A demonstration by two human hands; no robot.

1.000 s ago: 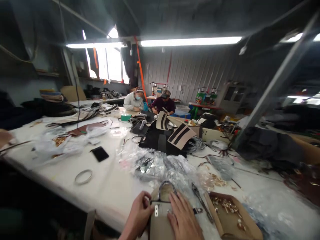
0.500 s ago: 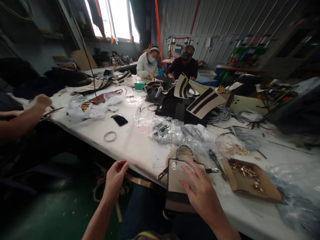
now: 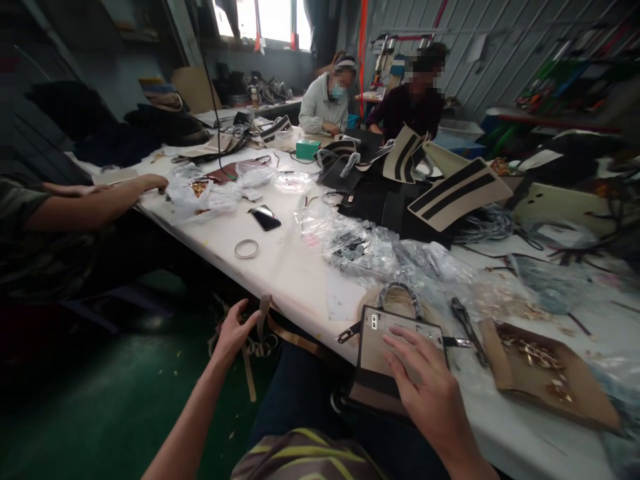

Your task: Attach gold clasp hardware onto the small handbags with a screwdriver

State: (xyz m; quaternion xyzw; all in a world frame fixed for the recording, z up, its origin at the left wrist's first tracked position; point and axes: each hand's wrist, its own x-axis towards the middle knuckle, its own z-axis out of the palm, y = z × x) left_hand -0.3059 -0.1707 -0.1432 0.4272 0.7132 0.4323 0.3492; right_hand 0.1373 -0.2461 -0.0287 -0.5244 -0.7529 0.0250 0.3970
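Note:
At the table's near edge, my left hand (image 3: 237, 335) is raised with thumb and index finger apart. The thumb tip is right beside the upper end of a tan strip (image 3: 263, 315), which curls over the edge; whether they touch is unclear. My right hand (image 3: 425, 373) lies with spread fingers on the front of a small beige and dark handbag (image 3: 373, 353). The bag leans over the edge toward my lap. Its wrapped handle (image 3: 400, 291) stands up, and side straps with metal fittings stick out left and right.
Pliers (image 3: 469, 330) and a cardboard box (image 3: 565, 387) of gold-coloured hardware lie right of the bag. Plastic bags (image 3: 370, 250), a phone (image 3: 265, 217) and a tape roll (image 3: 247, 249) are farther back. A co-worker's arm (image 3: 100, 200) reaches in from the left; two people sit opposite.
The view has shifted, so the table appears farther right and tilted. My left thumb and finger have parted, and the strip's end now stands beside them. My right hand stays on the handbag.

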